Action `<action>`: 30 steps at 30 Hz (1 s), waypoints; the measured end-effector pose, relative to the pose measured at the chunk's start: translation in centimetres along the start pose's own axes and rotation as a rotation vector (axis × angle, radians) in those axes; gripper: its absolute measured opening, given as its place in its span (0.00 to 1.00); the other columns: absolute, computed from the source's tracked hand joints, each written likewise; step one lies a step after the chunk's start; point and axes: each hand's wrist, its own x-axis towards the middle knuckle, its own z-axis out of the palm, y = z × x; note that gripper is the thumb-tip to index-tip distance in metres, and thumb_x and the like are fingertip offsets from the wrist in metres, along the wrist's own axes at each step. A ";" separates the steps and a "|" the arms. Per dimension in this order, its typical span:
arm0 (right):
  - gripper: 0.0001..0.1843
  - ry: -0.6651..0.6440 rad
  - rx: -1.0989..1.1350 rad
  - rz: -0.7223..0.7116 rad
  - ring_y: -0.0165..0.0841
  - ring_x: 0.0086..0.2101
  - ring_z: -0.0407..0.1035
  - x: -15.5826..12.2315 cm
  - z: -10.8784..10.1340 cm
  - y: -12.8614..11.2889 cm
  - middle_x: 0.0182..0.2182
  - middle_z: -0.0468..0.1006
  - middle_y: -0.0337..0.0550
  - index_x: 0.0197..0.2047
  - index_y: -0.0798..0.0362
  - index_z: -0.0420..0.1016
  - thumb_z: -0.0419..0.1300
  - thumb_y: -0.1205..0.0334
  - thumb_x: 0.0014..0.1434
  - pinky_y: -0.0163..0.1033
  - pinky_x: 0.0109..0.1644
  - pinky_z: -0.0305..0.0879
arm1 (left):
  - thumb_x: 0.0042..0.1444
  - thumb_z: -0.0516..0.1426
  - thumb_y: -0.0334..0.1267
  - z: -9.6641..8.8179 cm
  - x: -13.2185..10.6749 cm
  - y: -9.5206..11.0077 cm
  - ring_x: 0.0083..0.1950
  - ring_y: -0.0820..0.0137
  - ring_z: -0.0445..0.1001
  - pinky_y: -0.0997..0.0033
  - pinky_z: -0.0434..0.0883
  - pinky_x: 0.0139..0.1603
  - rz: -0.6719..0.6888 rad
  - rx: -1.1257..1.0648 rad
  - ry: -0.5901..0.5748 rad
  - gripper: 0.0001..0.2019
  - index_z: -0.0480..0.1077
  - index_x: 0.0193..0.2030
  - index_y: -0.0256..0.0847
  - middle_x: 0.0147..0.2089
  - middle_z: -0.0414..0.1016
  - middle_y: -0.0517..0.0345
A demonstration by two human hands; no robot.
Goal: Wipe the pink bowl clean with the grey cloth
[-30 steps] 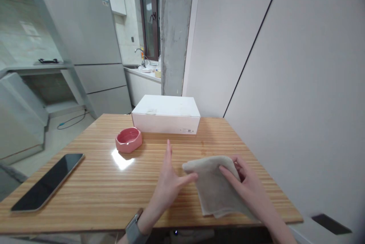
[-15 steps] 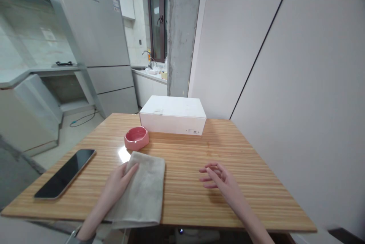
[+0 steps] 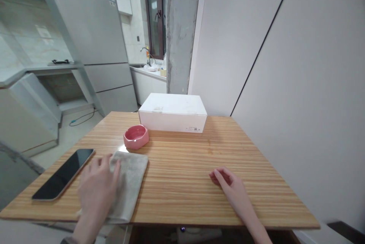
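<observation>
On the left part of the table lies a folded grey-beige cloth (image 3: 132,181), its lower edge near the table's front edge. My left hand (image 3: 98,183) is over the cloth's left side, blurred by motion, with thumb and fingers apart. Whether it presses on the cloth or hovers just above is unclear. Well to the right, my right hand (image 3: 229,183) is at the wooden tabletop, fingers curled in toward the thumb with nothing visible in them. A black-screened phone (image 3: 64,175) lies left of my left hand.
Beyond the cloth stands a pink ceramic bowl (image 3: 136,137). A white box (image 3: 172,113) sits at the table's (image 3: 176,183) far edge. Behind are a fridge (image 3: 85,19), a concrete pillar (image 3: 182,31) and a white wall on the right.
The cloth has shifted left toward the phone. My left hand has moved left and changed from gripping the cloth's edge to spread fingers. My right hand's fingers have curled in.
</observation>
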 end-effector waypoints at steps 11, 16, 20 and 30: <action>0.21 0.027 -0.852 -0.413 0.33 0.25 0.69 -0.9 6.9 -0.1 0.23 0.75 0.41 0.25 0.51 0.68 0.45 0.57 0.67 0.37 0.29 0.54 | 0.62 0.47 0.37 2.6 -5.7 11.4 0.29 0.68 0.75 0.71 0.59 0.28 0.552 -0.461 -0.416 0.12 0.65 0.29 0.43 0.29 0.76 0.58; 0.18 -0.001 -0.916 -0.469 0.33 0.27 0.69 -1.0 6.8 0.0 0.25 0.74 0.40 0.27 0.51 0.67 0.46 0.61 0.67 0.36 0.31 0.54 | 0.62 0.47 0.37 2.9 -5.9 11.1 0.31 0.67 0.74 0.70 0.60 0.30 0.563 -0.457 -0.445 0.12 0.64 0.29 0.43 0.30 0.76 0.58; 0.17 -0.004 -0.880 -0.468 0.33 0.27 0.69 -1.1 6.6 0.0 0.25 0.74 0.40 0.27 0.50 0.67 0.47 0.61 0.67 0.36 0.32 0.55 | 0.63 0.47 0.38 2.8 -5.9 11.2 0.31 0.67 0.75 0.70 0.60 0.30 0.548 -0.441 -0.448 0.11 0.64 0.29 0.43 0.30 0.76 0.57; 0.17 -0.006 -0.866 -0.476 0.32 0.27 0.68 -1.2 6.5 0.1 0.24 0.72 0.39 0.26 0.50 0.65 0.47 0.60 0.67 0.36 0.31 0.54 | 0.63 0.46 0.38 3.0 -5.9 11.2 0.31 0.67 0.75 0.70 0.60 0.30 0.548 -0.445 -0.444 0.12 0.64 0.30 0.43 0.30 0.76 0.58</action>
